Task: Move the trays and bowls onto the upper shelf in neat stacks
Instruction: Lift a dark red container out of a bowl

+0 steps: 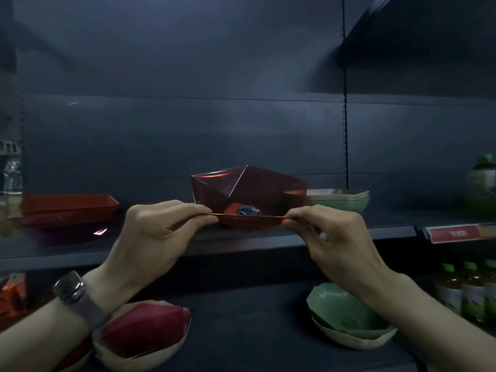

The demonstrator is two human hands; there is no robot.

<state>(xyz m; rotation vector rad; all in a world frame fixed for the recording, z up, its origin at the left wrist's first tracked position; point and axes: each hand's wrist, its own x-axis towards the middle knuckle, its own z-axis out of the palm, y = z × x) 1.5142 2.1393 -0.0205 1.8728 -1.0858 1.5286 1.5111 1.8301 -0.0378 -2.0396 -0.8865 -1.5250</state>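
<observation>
A clear red angular bowl with an oval sticker inside hangs over the front of the upper shelf. My left hand pinches its near rim on the left, and my right hand pinches the same rim on the right. On the upper shelf, red trays lie stacked at the left and green bowls sit stacked just right of the held bowl. On the lower shelf a red bowl inside a beige one sits under my left wrist, and green bowls are nested under my right forearm.
Green-capped bottles stand at the right of the lower shelf, and another bottle stands at the right of the upper shelf. A red price tag hangs on the shelf edge. More red items show at the far left.
</observation>
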